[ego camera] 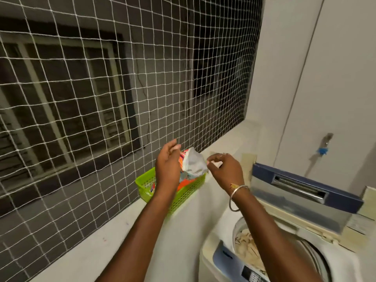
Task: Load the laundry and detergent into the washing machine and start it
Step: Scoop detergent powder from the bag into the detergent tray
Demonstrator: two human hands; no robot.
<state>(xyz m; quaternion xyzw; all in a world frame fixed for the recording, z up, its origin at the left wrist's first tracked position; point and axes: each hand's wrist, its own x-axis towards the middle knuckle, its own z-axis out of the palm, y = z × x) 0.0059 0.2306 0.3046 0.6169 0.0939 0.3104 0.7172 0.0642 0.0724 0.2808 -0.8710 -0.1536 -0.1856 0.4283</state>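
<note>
Both hands work the detergent packet standing in the green basket on the ledge left of the washing machine — left hand clasps its side, right hand pinches its top edge. Laundry lies in the open drum.

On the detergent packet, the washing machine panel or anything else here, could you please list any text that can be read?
None is legible.
Detergent packet: coloured print, too blurred to read.
Washing machine control panel: small markings, too small and blurred.
Green basket: no lettering visible.
</note>
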